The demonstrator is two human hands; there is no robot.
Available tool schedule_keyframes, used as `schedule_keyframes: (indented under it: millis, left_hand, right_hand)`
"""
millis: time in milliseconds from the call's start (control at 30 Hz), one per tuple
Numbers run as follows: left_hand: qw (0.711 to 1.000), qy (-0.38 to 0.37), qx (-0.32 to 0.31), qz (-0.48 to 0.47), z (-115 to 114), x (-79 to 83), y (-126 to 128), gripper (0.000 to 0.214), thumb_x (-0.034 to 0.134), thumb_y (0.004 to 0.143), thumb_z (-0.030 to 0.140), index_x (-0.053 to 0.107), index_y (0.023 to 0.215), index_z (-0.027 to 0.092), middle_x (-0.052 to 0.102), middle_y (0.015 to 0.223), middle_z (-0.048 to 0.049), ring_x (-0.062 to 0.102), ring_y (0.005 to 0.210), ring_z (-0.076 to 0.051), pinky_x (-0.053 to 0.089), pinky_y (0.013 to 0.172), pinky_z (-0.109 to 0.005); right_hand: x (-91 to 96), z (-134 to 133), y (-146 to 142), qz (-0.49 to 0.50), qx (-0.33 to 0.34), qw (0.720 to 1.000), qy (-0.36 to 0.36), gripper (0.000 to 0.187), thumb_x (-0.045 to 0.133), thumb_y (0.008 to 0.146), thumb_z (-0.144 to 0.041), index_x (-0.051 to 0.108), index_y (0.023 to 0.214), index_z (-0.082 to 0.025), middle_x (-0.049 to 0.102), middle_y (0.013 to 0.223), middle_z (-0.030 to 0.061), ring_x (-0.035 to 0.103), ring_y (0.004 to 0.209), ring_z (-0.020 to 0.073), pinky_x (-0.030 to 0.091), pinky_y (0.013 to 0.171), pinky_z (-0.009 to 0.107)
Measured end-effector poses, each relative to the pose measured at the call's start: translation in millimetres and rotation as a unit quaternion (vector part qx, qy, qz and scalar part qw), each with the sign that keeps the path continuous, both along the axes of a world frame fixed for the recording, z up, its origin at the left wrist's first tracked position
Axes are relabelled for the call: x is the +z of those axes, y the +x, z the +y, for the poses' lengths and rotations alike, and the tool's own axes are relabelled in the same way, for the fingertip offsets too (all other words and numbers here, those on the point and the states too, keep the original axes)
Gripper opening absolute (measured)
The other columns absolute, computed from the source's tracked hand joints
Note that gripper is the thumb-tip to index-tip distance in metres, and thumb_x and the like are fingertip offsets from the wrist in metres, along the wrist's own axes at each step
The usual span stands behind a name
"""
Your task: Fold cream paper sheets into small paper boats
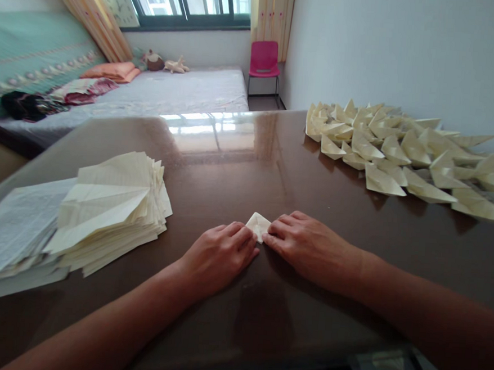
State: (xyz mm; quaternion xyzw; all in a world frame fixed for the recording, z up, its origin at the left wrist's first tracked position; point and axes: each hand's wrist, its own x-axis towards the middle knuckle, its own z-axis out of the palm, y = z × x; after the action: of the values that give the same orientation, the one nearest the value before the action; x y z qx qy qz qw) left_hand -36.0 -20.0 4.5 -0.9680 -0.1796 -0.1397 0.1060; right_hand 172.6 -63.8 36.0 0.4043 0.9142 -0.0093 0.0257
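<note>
A small piece of folded cream paper [258, 224] lies on the brown tabletop [212, 194], its visible part pointed at the top. My left hand [225, 251] grips its left side, fingers bent and pressed together. On the opposite side my right hand [302, 242] pinches the paper between thumb and fingers. Both hands rest low at the table, nearly meeting, and they cover the paper's outer corners. Many folded paper boats [395, 150] stand crowded together at the right, beyond my right hand.
At the left lie a stack of creased cream sheets [105, 209] and a pile of printed paper [16, 225]. Behind the table are a bed [207, 86], a pink chair [264, 59] and a window. A white wall [400, 49] borders the right side.
</note>
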Motion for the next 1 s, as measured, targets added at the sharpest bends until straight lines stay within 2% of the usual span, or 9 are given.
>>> schedule_keyframes:
  millis: [100, 200, 300, 433, 567, 733, 900, 1000]
  left_hand:
    - [1.000, 0.004, -0.004, 0.002, 1, 0.8, 2, 0.021, 0.049, 0.094, 0.028, 0.064, 0.086, 0.015, 0.062, 0.078, -0.0029, 0.060, 0.078, -0.017, 0.050, 0.065, -0.029]
    - [1.000, 0.002, -0.005, -0.004, 2, 0.9, 2, 0.021, 0.049, 0.094, 0.028, 0.063, 0.082, 0.016, 0.062, 0.077, -0.0023, 0.058, 0.074, -0.016, 0.048, 0.064, -0.028]
    - [1.000, 0.002, -0.005, -0.019, 4, -0.2, 1, 0.020, 0.050, 0.094, 0.027, 0.063, 0.082, 0.017, 0.062, 0.079, -0.0021, 0.057, 0.076, -0.016, 0.047, 0.065, -0.028]
    - [1.000, -0.006, -0.013, -0.022, 7, -2.7, -2, 0.017, 0.050, 0.094, 0.024, 0.062, 0.083, 0.019, 0.062, 0.081, -0.0011, 0.056, 0.080, -0.016, 0.045, 0.067, -0.028]
    - [0.999, -0.027, -0.010, -0.021, 10, -2.8, -5, 0.016, 0.049, 0.095, 0.024, 0.062, 0.086, 0.021, 0.062, 0.084, -0.0006, 0.056, 0.084, -0.016, 0.045, 0.069, -0.027]
    - [0.998, -0.060, -0.001, -0.024, 10, -2.3, -5, 0.018, 0.047, 0.096, 0.025, 0.062, 0.087, 0.021, 0.063, 0.088, -0.0005, 0.056, 0.085, -0.015, 0.045, 0.069, -0.025]
    - [0.993, -0.087, 0.030, -0.071, 12, -6.4, -5, 0.016, 0.050, 0.094, 0.033, 0.063, 0.092, 0.023, 0.065, 0.091, -0.0004, 0.057, 0.086, -0.015, 0.046, 0.071, -0.025]
    - [0.989, -0.096, 0.057, -0.097, 14, -8.0, -6, 0.018, 0.054, 0.092, 0.038, 0.061, 0.098, 0.023, 0.064, 0.098, -0.0022, 0.058, 0.091, -0.017, 0.048, 0.073, -0.026]
  right_hand:
    - [-1.3, 4, 2, 0.013, -0.003, 1.000, 0.000, 0.012, 0.054, 0.090, -0.018, 0.064, 0.097, -0.017, 0.066, 0.095, 0.0073, 0.057, 0.091, 0.0238, 0.042, 0.081, 0.038]
    - [-8.4, 11, 2, 0.056, -0.036, 0.998, 0.007, 0.011, 0.052, 0.091, -0.019, 0.063, 0.094, -0.018, 0.064, 0.095, 0.0065, 0.057, 0.089, 0.0212, 0.043, 0.079, 0.035]
    - [-20.3, 20, 0, 0.123, -0.082, 0.989, 0.027, 0.017, 0.049, 0.093, -0.022, 0.062, 0.104, -0.016, 0.062, 0.105, 0.0093, 0.054, 0.098, 0.0213, 0.045, 0.085, 0.034]
    - [-35.1, 28, 1, 0.207, -0.089, 0.974, 0.024, 0.032, 0.053, 0.092, -0.030, 0.056, 0.120, -0.014, 0.061, 0.111, 0.0119, 0.052, 0.107, 0.0239, 0.044, 0.093, 0.038]
    - [-39.7, 32, 6, 0.307, -0.111, 0.944, -0.045, 0.040, 0.060, 0.086, -0.023, 0.052, 0.125, -0.014, 0.063, 0.105, 0.0089, 0.057, 0.094, 0.0193, 0.048, 0.085, 0.033]
    - [-29.9, 34, 6, 0.385, -0.173, 0.893, -0.159, 0.034, 0.067, 0.079, -0.020, 0.059, 0.112, -0.015, 0.062, 0.087, 0.0025, 0.057, 0.076, 0.0140, 0.048, 0.071, 0.027]
    - [-24.6, 34, 5, 0.436, -0.178, 0.850, -0.236, 0.024, 0.062, 0.081, -0.019, 0.061, 0.104, -0.015, 0.060, 0.081, 0.0005, 0.056, 0.072, 0.0121, 0.047, 0.067, 0.025]
    - [-26.6, 34, 5, 0.480, -0.173, 0.814, -0.277, 0.025, 0.062, 0.081, -0.021, 0.059, 0.105, -0.014, 0.059, 0.080, -0.0003, 0.055, 0.070, 0.0115, 0.046, 0.065, 0.024]
